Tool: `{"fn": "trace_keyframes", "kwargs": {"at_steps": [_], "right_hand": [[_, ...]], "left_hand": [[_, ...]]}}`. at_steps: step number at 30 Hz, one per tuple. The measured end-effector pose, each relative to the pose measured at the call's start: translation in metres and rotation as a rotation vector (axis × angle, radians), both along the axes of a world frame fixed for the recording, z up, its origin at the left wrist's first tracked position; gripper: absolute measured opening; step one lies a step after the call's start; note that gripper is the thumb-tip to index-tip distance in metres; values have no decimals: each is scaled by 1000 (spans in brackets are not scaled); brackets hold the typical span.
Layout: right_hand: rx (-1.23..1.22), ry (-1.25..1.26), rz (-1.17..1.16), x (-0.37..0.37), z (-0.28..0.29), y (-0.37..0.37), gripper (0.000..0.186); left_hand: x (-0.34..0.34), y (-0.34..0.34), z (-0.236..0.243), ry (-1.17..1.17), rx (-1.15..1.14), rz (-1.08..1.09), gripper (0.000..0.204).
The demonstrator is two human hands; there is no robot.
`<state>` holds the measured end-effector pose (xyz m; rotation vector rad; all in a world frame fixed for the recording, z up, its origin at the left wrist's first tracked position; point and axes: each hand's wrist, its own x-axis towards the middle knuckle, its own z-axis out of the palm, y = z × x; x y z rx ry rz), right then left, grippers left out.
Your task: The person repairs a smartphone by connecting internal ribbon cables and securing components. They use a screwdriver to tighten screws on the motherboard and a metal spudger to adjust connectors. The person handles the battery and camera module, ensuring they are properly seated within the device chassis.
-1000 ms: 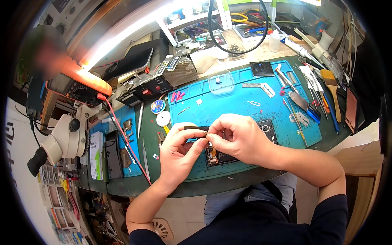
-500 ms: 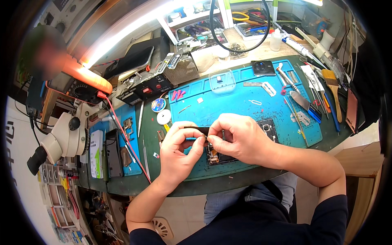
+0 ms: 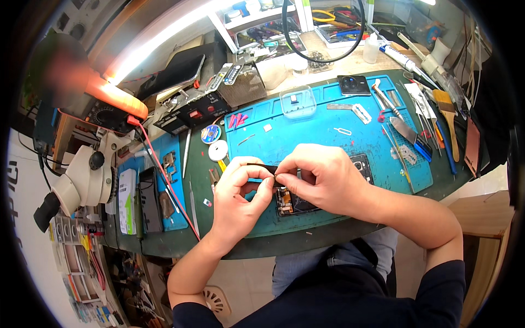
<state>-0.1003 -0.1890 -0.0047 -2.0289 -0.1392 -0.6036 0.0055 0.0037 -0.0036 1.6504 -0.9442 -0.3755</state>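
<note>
My left hand (image 3: 236, 198) and my right hand (image 3: 324, 179) meet above the blue work mat (image 3: 306, 139), fingertips pinched together. Between them is a thin dark strip (image 3: 264, 167); its far end is hidden by my fingers, and its exact kind is too small to make out. Below my right hand lies an opened phone (image 3: 287, 203), its inner parts showing, partly covered by the hand. Behind that hand, a black phone cover with a camera cutout (image 3: 361, 163) rests on the mat.
Solder spools (image 3: 217, 149) sit at the mat's left edge. A clear plastic box (image 3: 298, 104) and a black phone part (image 3: 354, 85) lie at the back. To the right are a knife (image 3: 407, 134) and a brush (image 3: 445, 104). A microscope (image 3: 82, 177) stands left, near a red cable (image 3: 167, 177).
Both hands stay pinched together over the mat, with only slight shifts of the fingers. The dark strip tilts a little more. The whole view has moved slightly.
</note>
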Motion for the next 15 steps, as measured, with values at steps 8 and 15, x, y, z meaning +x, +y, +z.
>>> {"fn": "trace_keyframes", "kwargs": {"at_steps": [8, 15], "right_hand": [[99, 90, -81, 1, 3, -2, 7], [33, 82, -95, 2, -1, 0, 7]], "left_hand": [[2, -1, 3, 454, -151, 99, 43], [3, -4, 6, 436, -191, 195, 53]]}}
